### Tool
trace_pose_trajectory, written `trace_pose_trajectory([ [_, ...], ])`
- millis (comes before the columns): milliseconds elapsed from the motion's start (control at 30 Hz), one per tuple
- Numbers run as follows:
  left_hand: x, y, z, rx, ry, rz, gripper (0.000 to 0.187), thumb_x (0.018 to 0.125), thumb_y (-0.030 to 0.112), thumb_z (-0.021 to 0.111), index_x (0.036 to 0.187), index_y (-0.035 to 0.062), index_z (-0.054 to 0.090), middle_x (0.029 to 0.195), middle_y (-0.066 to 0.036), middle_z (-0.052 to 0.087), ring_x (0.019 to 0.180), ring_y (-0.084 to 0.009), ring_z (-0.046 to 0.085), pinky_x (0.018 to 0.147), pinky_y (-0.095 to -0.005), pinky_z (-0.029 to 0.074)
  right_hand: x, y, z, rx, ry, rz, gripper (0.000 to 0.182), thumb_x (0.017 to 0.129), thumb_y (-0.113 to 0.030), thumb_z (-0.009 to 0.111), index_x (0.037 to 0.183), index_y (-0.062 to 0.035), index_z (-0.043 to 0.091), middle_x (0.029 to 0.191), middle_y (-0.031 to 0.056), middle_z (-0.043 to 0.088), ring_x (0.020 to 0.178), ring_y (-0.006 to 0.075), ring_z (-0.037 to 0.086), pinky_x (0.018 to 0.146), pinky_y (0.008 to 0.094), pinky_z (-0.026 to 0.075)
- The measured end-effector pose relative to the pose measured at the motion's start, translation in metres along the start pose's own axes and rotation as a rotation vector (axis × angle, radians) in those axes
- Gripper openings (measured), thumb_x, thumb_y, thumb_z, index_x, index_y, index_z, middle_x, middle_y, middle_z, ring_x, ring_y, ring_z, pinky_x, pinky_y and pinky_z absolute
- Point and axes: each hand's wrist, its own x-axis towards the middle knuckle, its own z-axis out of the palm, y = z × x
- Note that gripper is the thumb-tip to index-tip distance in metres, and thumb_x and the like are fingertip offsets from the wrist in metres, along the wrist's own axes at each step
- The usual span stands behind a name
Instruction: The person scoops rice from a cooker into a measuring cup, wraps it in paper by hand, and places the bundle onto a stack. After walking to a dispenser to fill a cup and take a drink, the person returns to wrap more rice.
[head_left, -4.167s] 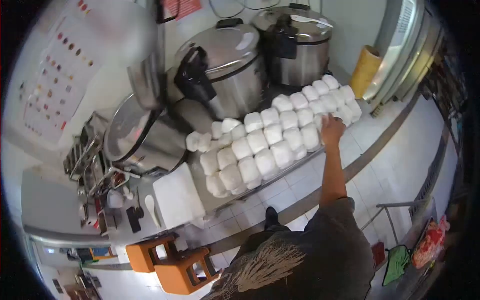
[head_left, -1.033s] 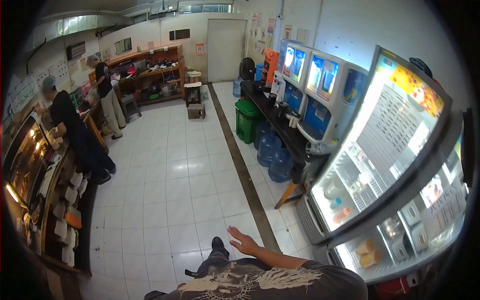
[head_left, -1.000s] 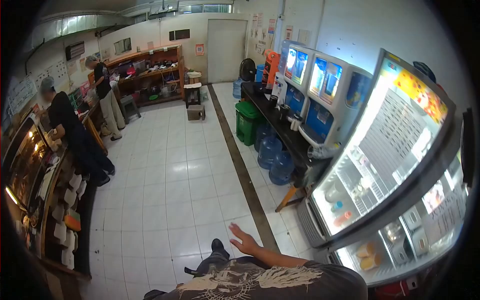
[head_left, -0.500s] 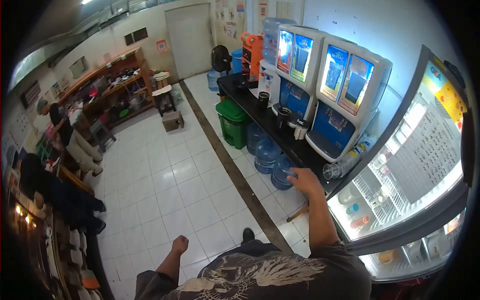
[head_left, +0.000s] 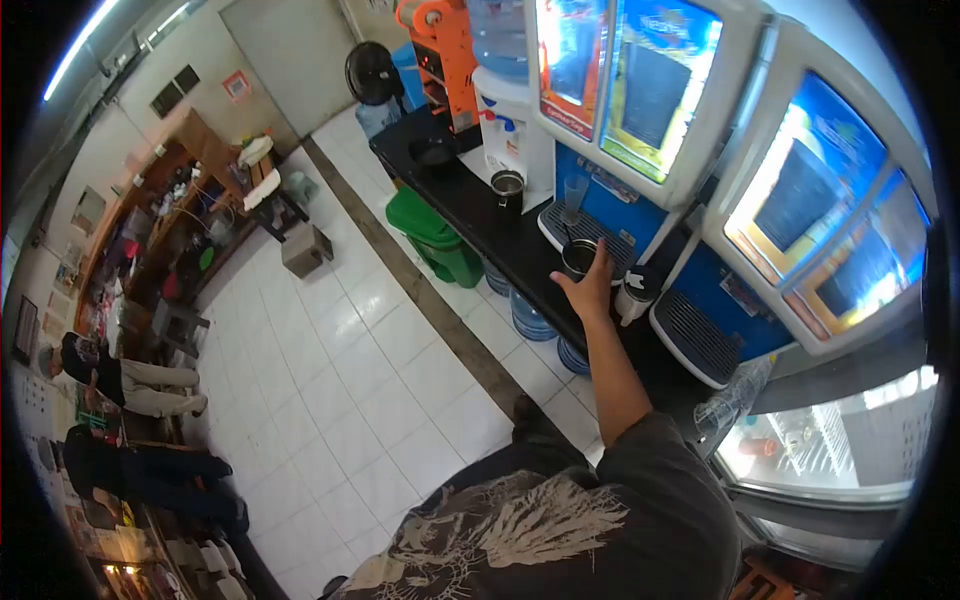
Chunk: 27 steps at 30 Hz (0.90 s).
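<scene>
My right hand (head_left: 590, 292) is at a dark cup (head_left: 577, 254) on the black counter. Its thumb is spread to the cup's left and the fingers reach along its right side; a firm grip does not show. The hand covers the cup's lower part. Just right of the hand stands a white container with a dark top (head_left: 636, 292). Behind the cup, a clear cup (head_left: 574, 197) stands on the drip tray of a drink dispenser (head_left: 625, 95). Another dark cup (head_left: 507, 190) is farther left. My left hand is out of view.
The black counter (head_left: 470, 200) runs along the right, with blue water jugs (head_left: 530, 318) and a green bin (head_left: 432, 235) beneath or beside it. A lit glass-door fridge (head_left: 830, 440) stands at right. Two people (head_left: 130, 375) are at the far left. A stool (head_left: 180, 325) stands there.
My right hand has moved forward from above the near counter end to the dark cup. My left hand has left the view. The camera has come closer to the dispensers.
</scene>
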Motion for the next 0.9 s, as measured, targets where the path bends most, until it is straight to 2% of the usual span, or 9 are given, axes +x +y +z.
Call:
trace_pose_trajectory([
  [100, 0.022, 0.046, -0.057, 0.122, 0.027, 0.062, 0.036, 0.103, 0.030, 0.046, 0.120, 0.0038, 0.065, 0.115, -0.021, 0.067, 0.109, -0.0339, 0.063, 0.095, -0.0423, 0.049, 0.004, 0.007, 0.013, 0.126, -0.042, -0.109, 0.100, 0.065, -0.024, 0.092, 0.145, -0.0025, 0.037, 0.140, 0.0230, 0.049, 0.130, 0.0392, 0.049, 0.109, 0.0469, 0.042],
  [200, 0.013, 0.161, -0.106, 0.042, 0.547, 0.400, 0.042, 0.096, 0.036, 0.060, 0.117, -0.0002, 0.064, 0.110, -0.021, 0.069, 0.108, -0.0343, 0.066, 0.092, -0.0423, 0.051, -0.010, -0.026, -0.005, 0.235, -0.124, -0.219, 0.097, 0.064, -0.017, 0.092, 0.143, -0.0031, 0.037, 0.135, 0.0206, 0.053, 0.125, 0.0358, 0.056, 0.104, 0.0438, 0.047],
  [300, -0.077, 0.337, -0.160, -0.032, 0.485, 0.983, 0.034, 0.094, 0.015, 0.068, 0.124, 0.0021, 0.059, 0.114, -0.013, 0.065, 0.101, -0.0236, 0.062, 0.091, -0.0348, 0.049, -0.021, -0.089, -0.020, 0.450, -0.291, -0.297, 0.098, 0.063, -0.017, 0.092, 0.143, -0.0035, 0.038, 0.133, 0.0195, 0.055, 0.123, 0.0334, 0.058, 0.103, 0.0417, 0.048],
  [367, -0.131, 0.412, -0.183, 0.024, 0.378, 1.235, 0.058, 0.086, 0.022, 0.079, 0.134, 0.0026, 0.053, 0.131, -0.016, 0.056, 0.120, -0.0297, 0.056, 0.101, -0.0377, 0.046, -0.026, -0.134, -0.018, 0.544, -0.374, -0.410, 0.101, 0.063, -0.018, 0.093, 0.144, -0.0036, 0.036, 0.132, 0.0181, 0.056, 0.122, 0.0312, 0.059, 0.103, 0.0403, 0.048],
  [433, -0.196, 0.467, -0.192, -0.034, 0.429, 1.475, 0.069, 0.086, 0.024, 0.077, 0.144, 0.0054, 0.044, 0.144, -0.018, 0.045, 0.134, -0.0301, 0.045, 0.105, -0.0425, 0.041, -0.032, -0.179, -0.021, 0.631, -0.479, -0.468, 0.103, 0.062, -0.020, 0.094, 0.145, -0.0035, 0.034, 0.134, 0.0176, 0.054, 0.123, 0.0308, 0.058, 0.104, 0.0405, 0.047],
  [567, -0.241, 0.501, -0.219, 0.027, 0.714, 1.766, 0.069, 0.092, 0.037, 0.067, 0.148, 0.0068, 0.042, 0.151, -0.025, 0.036, 0.135, -0.0401, 0.041, 0.109, -0.0492, 0.036, -0.039, -0.235, -0.013, 0.658, -0.664, -0.629, 0.111, 0.059, -0.025, 0.096, 0.146, -0.0032, 0.031, 0.140, 0.0183, 0.047, 0.129, 0.0323, 0.052, 0.108, 0.0444, 0.042],
  [700, -0.279, 0.490, -0.226, 0.142, 0.786, 1.838, 0.034, 0.097, 0.028, 0.060, 0.120, 0.0053, 0.067, 0.147, -0.026, 0.042, 0.137, -0.0406, 0.039, 0.111, -0.0501, 0.032, -0.037, -0.271, -0.016, 0.819, -0.747, -0.777, 0.116, 0.060, -0.024, 0.096, 0.147, -0.0016, 0.024, 0.140, 0.0217, 0.046, 0.128, 0.0328, 0.053, 0.108, 0.0461, 0.042],
  [733, -0.298, 0.491, -0.216, 0.014, 0.804, 1.833, 0.023, 0.096, 0.024, 0.059, 0.102, 0.0049, 0.071, 0.139, -0.023, 0.051, 0.133, -0.0359, 0.045, 0.111, -0.0542, 0.030, -0.039, -0.272, -0.015, 0.910, -0.784, -0.765, 0.118, 0.059, -0.025, 0.097, 0.148, -0.0014, 0.021, 0.140, 0.0229, 0.046, 0.127, 0.0331, 0.053, 0.108, 0.0464, 0.043],
  [900, -0.382, 0.483, -0.177, 0.230, 0.889, 1.860, 0.020, 0.095, 0.017, 0.059, 0.079, 0.0074, 0.067, 0.099, -0.008, 0.070, 0.094, -0.0235, 0.068, 0.104, -0.0655, 0.035, -0.029, -0.295, -0.033, 1.084, -0.823, -1.018, 0.101, 0.075, -0.024, 0.085, 0.148, -0.0071, 0.017, 0.135, 0.0315, 0.047, 0.120, 0.0360, 0.057, 0.099, 0.0453, 0.050],
])
